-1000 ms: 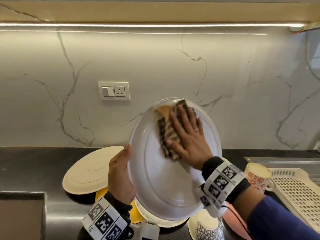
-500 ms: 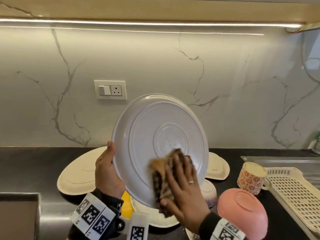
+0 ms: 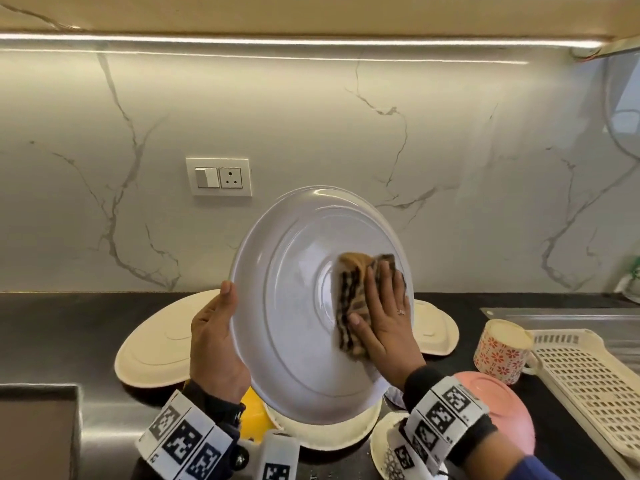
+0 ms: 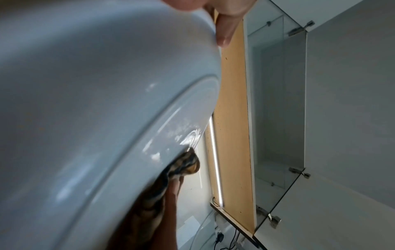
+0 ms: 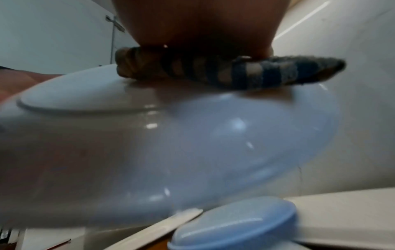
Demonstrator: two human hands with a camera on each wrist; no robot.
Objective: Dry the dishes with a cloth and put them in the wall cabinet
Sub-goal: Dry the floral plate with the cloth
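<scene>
My left hand (image 3: 214, 341) grips the left rim of a large white plate (image 3: 294, 323) and holds it tilted above the counter, underside towards me. My right hand (image 3: 384, 323) lies flat on the plate's right half and presses a brown and black striped cloth (image 3: 348, 292) against it. In the left wrist view the plate (image 4: 96, 101) fills the left side, the cloth (image 4: 183, 165) shows at its edge, and the wall cabinet (image 4: 275, 101) stands with its glass doors open. In the right wrist view the cloth (image 5: 213, 71) is squeezed between palm and plate (image 5: 171, 152).
On the black counter lie cream plates (image 3: 156, 344) (image 3: 433, 330), another plate (image 3: 329, 434) under the held one, a floral mug (image 3: 502, 351), an upturned pink bowl (image 3: 498, 407) and a patterned bowl (image 3: 388, 452). A cream drying rack (image 3: 581, 382) stands at the right.
The plate has been turned from its face to its underside. My right hand with the cloth has slid from the lower part up to the right half.
</scene>
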